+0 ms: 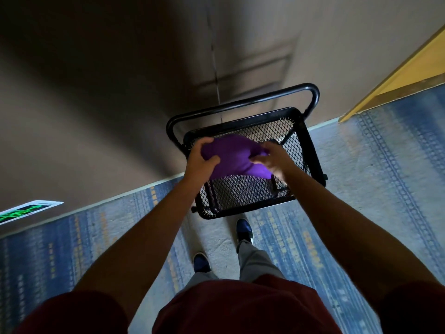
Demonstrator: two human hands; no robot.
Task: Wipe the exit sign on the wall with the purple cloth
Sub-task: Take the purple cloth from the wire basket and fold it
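The purple cloth [233, 156] hangs bunched above the black mesh cart [243, 194], held between both hands. My left hand [201, 157] grips its left side with thumb and fingers wrapped around the fabric. My right hand [273, 159] pinches its right side and looks blurred. The exit sign [22, 212], a white plate with glowing green marks, sits low on the wall at the far left, just above the floor, well away from both hands.
The cart has a black tubular handle [240, 103] on its far side, close to the beige wall [96, 104]. A yellow door frame [397, 75] stands at the right. Blue patterned carpet [361, 189] covers the floor; my shoes stand just behind the cart.
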